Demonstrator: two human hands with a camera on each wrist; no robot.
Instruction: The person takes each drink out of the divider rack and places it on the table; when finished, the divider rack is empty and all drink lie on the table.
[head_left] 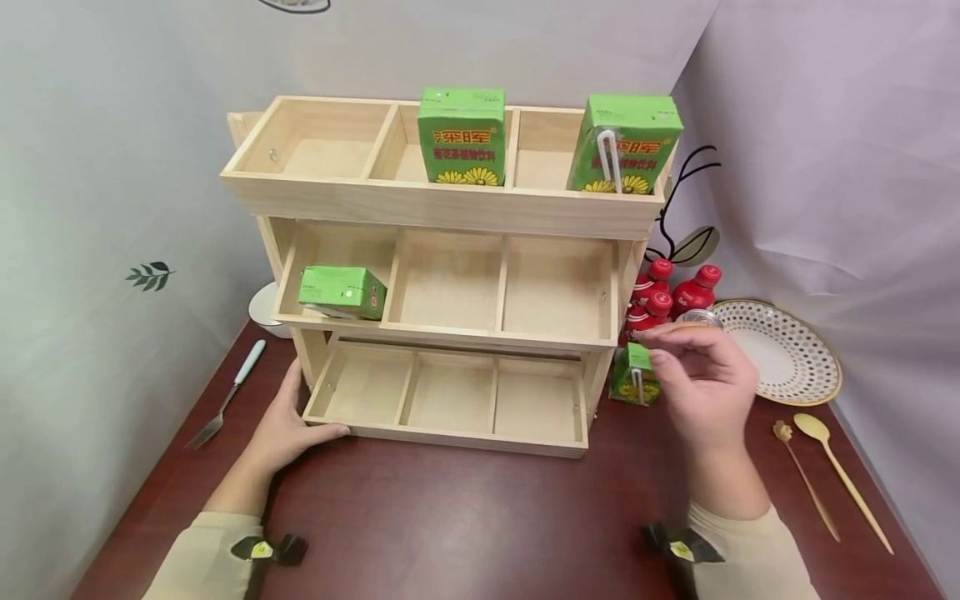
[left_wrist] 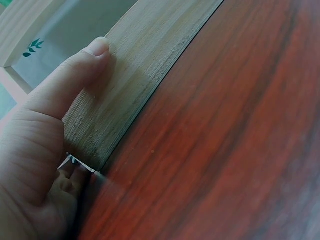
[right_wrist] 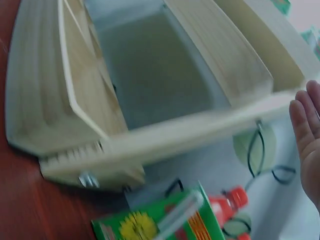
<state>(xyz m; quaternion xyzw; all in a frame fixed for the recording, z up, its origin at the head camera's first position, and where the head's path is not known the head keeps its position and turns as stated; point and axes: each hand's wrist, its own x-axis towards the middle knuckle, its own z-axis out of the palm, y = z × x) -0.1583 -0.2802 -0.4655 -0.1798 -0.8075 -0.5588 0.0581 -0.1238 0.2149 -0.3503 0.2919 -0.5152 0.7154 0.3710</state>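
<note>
A three-tier wooden shelf rack (head_left: 450, 439) with divided trays stands in the middle of the table. At its lower left corner my left hand (head_left: 279, 429) grips the bottom tray, thumb (left_wrist: 82, 67) along the front board and the other fingers round the side. My right hand (head_left: 708, 379) is off the rack's right side with nothing in it, fingers slightly bent in the head view. Just left of it a green drink carton (head_left: 628, 385) with a straw stands on the table, partly overlapped by the hand. That carton (right_wrist: 150, 220) also shows below the hand in the right wrist view.
Two green cartons (head_left: 461, 137) (head_left: 626, 146) stand in the top tray; another carton (head_left: 341, 292) lies in the middle tray's left compartment. Several red bottles (head_left: 696, 290), a dotted plate (head_left: 780, 350) and gold spoons (head_left: 843, 475) are at right. A fork (head_left: 225, 400) and white bowl (head_left: 267, 310) are at left.
</note>
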